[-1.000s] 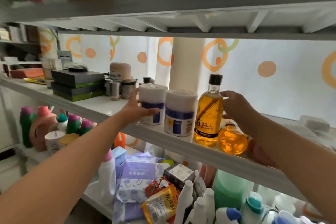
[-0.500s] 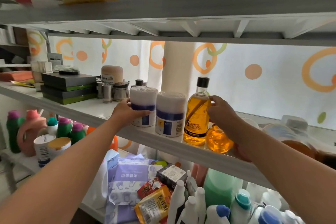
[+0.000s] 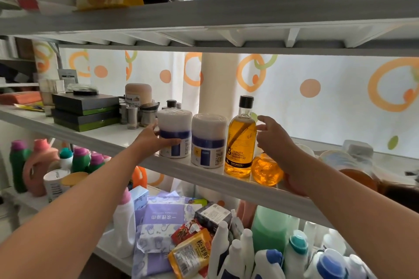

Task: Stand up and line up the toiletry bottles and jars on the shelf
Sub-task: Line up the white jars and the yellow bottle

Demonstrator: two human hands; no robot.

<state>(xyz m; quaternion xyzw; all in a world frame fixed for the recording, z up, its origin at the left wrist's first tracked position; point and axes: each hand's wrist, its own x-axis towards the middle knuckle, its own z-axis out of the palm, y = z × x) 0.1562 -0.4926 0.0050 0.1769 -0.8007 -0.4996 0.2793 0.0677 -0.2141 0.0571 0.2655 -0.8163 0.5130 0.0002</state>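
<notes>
Orange-ringed curtain [image 3: 328, 102] backs the white shelf [image 3: 95, 135]. Upright in a row at the shelf front: left jar [image 3: 174, 129], second jar [image 3: 209, 140], shampoo bottle [image 3: 241, 140]. Left hand [image 3: 152, 140] fingers [image 3: 172, 142] curl round left jar. Right hand [image 3: 276, 142] fingers loosely spread beside shampoo bottle, holding nothing.

I see my left hand [image 3: 152, 140] gripping the left jar [image 3: 174, 120], thumb curled across its blue band, with the second jar [image 3: 209, 140] upright just beside it on the shelf [image 3: 106, 135]. The amber shampoo bottle [image 3: 241, 142] stands upright next in line. My right hand [image 3: 276, 142] sits at its right side, fingers loose, contact unclear, above a round amber bottle [image 3: 266, 170].
</notes>
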